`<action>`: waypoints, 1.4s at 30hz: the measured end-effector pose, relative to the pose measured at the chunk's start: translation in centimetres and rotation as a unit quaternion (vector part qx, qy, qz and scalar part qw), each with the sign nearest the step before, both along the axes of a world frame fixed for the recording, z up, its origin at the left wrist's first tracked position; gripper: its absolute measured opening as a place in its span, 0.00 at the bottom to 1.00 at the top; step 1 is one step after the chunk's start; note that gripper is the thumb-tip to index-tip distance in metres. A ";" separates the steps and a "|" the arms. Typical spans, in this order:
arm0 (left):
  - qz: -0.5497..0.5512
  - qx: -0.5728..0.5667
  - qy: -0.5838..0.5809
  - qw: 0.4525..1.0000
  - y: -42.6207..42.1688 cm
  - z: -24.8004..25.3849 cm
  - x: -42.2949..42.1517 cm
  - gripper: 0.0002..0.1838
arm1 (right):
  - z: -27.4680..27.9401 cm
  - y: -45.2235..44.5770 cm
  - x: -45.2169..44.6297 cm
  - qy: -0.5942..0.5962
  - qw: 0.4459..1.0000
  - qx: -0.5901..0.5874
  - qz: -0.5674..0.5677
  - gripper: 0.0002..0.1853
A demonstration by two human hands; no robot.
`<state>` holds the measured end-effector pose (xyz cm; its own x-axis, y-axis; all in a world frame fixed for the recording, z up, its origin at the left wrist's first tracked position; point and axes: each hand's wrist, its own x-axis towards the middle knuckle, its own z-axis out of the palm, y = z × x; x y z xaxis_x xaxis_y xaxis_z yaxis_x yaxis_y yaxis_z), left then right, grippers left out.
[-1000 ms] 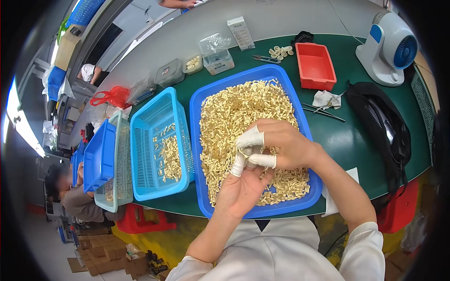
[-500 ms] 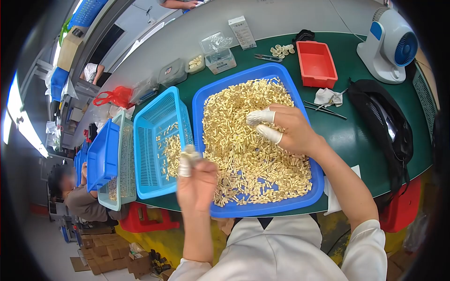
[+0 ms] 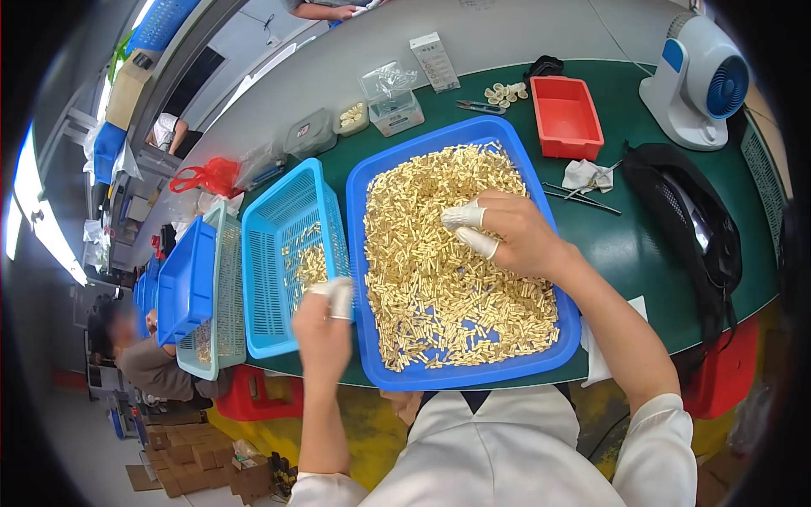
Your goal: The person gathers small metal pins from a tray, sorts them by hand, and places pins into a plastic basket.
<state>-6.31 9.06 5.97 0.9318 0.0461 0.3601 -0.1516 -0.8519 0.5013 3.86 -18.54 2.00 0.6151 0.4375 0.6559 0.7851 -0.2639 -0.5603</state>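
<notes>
Many small gold-coloured metal pieces (image 3: 439,279) fill the large blue tray (image 3: 574,334) in front of me. My right hand (image 3: 515,232) is over the pile, white finger cots on its thumb and fingers. Its thumb and fingertips are apart, at the pieces. At the right rim of the light blue mesh basket (image 3: 263,291), my left hand (image 3: 323,329) is raised, slightly smeared. Its fingers, also in white cots, are curled together, and what they hold, if anything, is hidden. A smaller heap of the same pieces (image 3: 310,264) lies in the basket.
A red tray (image 3: 577,145), tweezers (image 3: 583,198), snips (image 3: 480,107) and a white and blue fan (image 3: 705,80) are on the green table. A black bag (image 3: 684,203) lies at right. To the left, another person sits beside a blue bin (image 3: 186,279).
My left hand has moved left, from the tray's edge toward the mesh basket, and its fingers have turned. My right hand stays almost in place over the pile.
</notes>
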 end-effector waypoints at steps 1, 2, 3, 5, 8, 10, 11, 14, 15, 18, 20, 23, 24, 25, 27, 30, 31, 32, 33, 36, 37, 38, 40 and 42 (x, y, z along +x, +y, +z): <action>-0.069 0.038 0.027 0.997 -1.9 -0.5 -0.4 0.10 | 0.0 0.1 -0.1 0.000 1.000 -0.001 0.001 0.13; -0.094 0.104 0.051 0.989 -3.5 -1.2 -0.3 0.13 | 0.1 0.2 -0.1 -0.005 1.000 0.005 0.004 0.13; -0.119 0.170 0.074 0.975 -4.7 -1.8 0.1 0.16 | 0.1 0.2 -0.2 -0.010 1.000 0.010 0.007 0.13; -0.112 0.210 0.078 0.968 -5.9 -3.0 2.0 0.18 | 0.2 0.1 -0.2 -0.017 1.000 0.016 0.007 0.13; -0.111 0.269 0.088 0.953 -7.2 -3.6 4.0 0.23 | 0.3 0.3 -0.2 -0.031 0.999 0.010 0.005 0.11; -0.123 0.306 0.094 0.939 -7.8 -3.7 4.7 0.26 | 0.3 0.2 -0.2 -0.030 1.000 0.004 0.002 0.12; -0.124 0.307 0.094 0.939 -8.0 -4.0 4.8 0.26 | 0.3 0.1 -0.2 -0.029 1.000 -0.003 0.000 0.12; -0.134 0.317 0.070 0.936 -8.2 -4.9 5.2 0.24 | 0.3 0.2 -0.2 -0.030 0.999 -0.010 -0.004 0.12; -0.135 0.318 0.070 0.936 -8.3 -5.2 5.3 0.24 | 0.3 0.2 -0.3 -0.031 0.999 -0.012 -0.004 0.12; -0.138 0.327 0.067 0.933 -8.4 -5.9 5.5 0.22 | 0.0 0.4 -0.3 -0.041 0.999 -0.024 -0.005 0.11; -0.149 0.337 0.064 0.927 -8.3 -6.0 5.9 0.20 | -0.1 0.5 -0.3 -0.059 0.997 -0.047 -0.006 0.12; -0.173 0.356 0.059 0.916 -8.2 -6.3 6.2 0.16 | -0.1 0.5 -0.3 -0.064 0.997 -0.052 -0.003 0.12; -0.171 0.354 0.053 0.918 -8.0 -6.5 6.3 0.14 | -0.1 0.5 -0.3 -0.066 0.996 -0.053 -0.002 0.12; -0.170 0.353 0.046 0.919 -7.8 -6.7 6.3 0.11 | -0.2 0.5 -0.3 -0.066 0.996 -0.053 -0.003 0.12; -0.170 0.351 0.038 0.920 -7.7 -6.9 6.5 0.09 | -0.2 0.6 -0.3 -0.079 0.995 -0.054 -0.007 0.12; -0.173 0.334 0.014 0.927 -7.5 -6.9 6.6 0.06 | -0.3 0.3 -0.5 -0.070 0.995 -0.076 -0.016 0.13; -0.172 0.332 0.013 0.927 -7.4 -6.8 6.6 0.06 | -0.3 0.3 -0.4 -0.056 0.994 -0.094 -0.019 0.14; -0.167 0.310 -0.031 0.936 -7.4 -6.5 6.7 0.06 | -0.2 0.3 -0.3 -0.044 0.992 -0.113 -0.023 0.15; -0.162 0.286 -0.075 0.941 -7.5 -6.1 6.8 0.06 | -0.3 0.3 -0.3 -0.045 0.992 -0.114 -0.025 0.15; -0.164 0.075 0.009 0.984 -9.1 -4.2 6.6 0.07 | -0.3 0.3 -0.4 0.066 0.995 -0.066 -0.038 0.18; -0.160 -0.112 0.136 0.971 -9.8 -3.5 6.4 0.08 | 0.1 0.2 -0.4 0.066 0.995 -0.070 -0.039 0.18; -0.149 -0.293 0.256 0.909 -10.1 -3.2 6.3 0.10 | 1.3 0.1 -0.6 0.187 0.981 -0.051 0.012 0.20; -0.162 -0.403 0.299 0.850 -10.3 -3.5 6.6 0.11 | 2.9 -0.2 -0.7 0.418 0.902 -0.009 0.106 0.25; -0.177 -0.591 0.373 0.693 -10.5 -3.8 6.8 0.13 | 2.1 -0.2 -0.4 0.373 0.923 -0.029 0.087 0.25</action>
<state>0.51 -1.40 2.20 0.8662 -0.3810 -0.3234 0.4317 0.2446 0.8682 3.51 -18.75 4.07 0.8031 0.5937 0.0508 0.2197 -0.2158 -0.9514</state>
